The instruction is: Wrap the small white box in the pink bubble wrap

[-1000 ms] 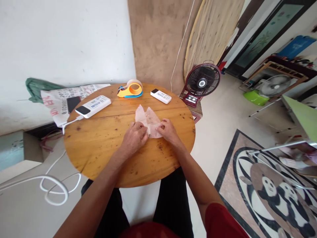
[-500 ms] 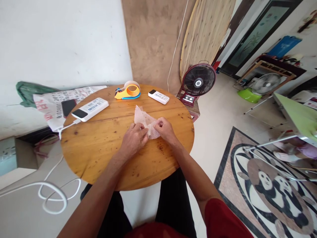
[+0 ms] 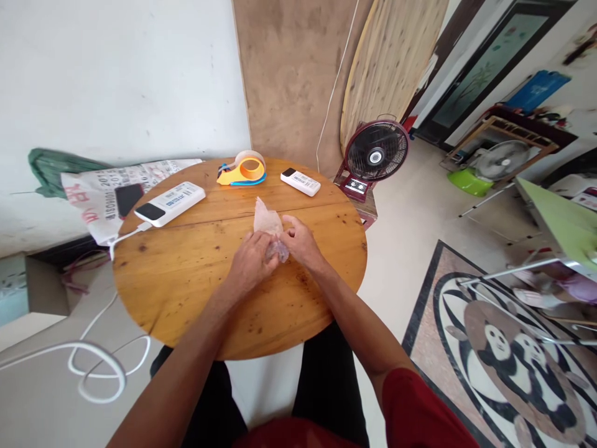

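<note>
A crumpled piece of thin, see-through pinkish film (image 3: pixel 267 219) lies on the round wooden table (image 3: pixel 186 280). Its pointed end spreads out flat beyond my fingers, and a bunched part shows between my hands. My left hand (image 3: pixel 253 256) is closed on the near left side of the film, fingers bent over it. My right hand (image 3: pixel 302 242) pinches the film from the right, close against the left fingertips. Both hands partly cover the film, so what may lie inside its folds cannot be made out.
At the table's back stand a yellow and blue tape dispenser (image 3: pixel 242 170) and a small white power bank (image 3: pixel 300 182). A larger white power bank (image 3: pixel 170 203) with a cable lies left, near a dark phone (image 3: pixel 129 199) on a printed bag (image 3: pixel 93 199). A fan (image 3: pixel 375 155) stands beyond the right edge.
My right hand has moved left, up against my left hand. The film's right part is now gathered into a smaller bunch. My left hand has hardly moved.
</note>
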A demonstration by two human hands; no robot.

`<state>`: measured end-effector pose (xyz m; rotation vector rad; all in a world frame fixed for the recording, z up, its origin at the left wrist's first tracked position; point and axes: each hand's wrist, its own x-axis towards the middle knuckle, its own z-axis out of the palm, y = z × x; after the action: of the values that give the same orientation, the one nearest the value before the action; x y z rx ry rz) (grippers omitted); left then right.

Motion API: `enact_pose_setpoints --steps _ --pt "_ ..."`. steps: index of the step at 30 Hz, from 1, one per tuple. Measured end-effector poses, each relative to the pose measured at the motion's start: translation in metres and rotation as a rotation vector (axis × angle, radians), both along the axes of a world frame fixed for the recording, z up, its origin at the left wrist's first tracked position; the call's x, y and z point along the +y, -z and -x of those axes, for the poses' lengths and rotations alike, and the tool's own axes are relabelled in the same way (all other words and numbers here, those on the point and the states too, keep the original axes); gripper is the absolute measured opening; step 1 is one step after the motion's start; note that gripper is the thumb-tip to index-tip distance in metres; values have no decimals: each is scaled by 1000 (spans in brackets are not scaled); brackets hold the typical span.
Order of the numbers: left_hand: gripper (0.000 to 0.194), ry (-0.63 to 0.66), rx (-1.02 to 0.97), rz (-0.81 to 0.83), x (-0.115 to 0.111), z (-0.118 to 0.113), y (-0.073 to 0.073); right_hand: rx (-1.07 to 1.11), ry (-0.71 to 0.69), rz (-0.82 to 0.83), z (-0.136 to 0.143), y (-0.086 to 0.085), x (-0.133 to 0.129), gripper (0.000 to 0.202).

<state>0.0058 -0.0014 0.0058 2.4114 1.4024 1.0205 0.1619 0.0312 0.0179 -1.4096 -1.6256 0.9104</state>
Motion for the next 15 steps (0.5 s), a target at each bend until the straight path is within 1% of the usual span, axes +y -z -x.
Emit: enact_pose_setpoints --steps 4,7,9,11,13,15 --pt "25 -46 -185 136 -4 2 0 -16 -72 8 -3 -8 -15 47" --pt "29 -27 -343 192 -7 4 -2 -51 -96 15 -4 -14 -30 51" --pt "26 -5 -446 244 -8 3 -5 -88 -113 10 -4 -19 -40 54" --pt "22 -24 -477 300 -9 1 -7 -142 -137 -18 -4 -23 -46 56" --pt "23 -75 -439 319 -9 -2 -8 -196 -151 -44 -5 -27 -49 59" --pt "23 -111 -412 318 -8 -5 -9 -202 -178 -28 -6 -31 -49 63"
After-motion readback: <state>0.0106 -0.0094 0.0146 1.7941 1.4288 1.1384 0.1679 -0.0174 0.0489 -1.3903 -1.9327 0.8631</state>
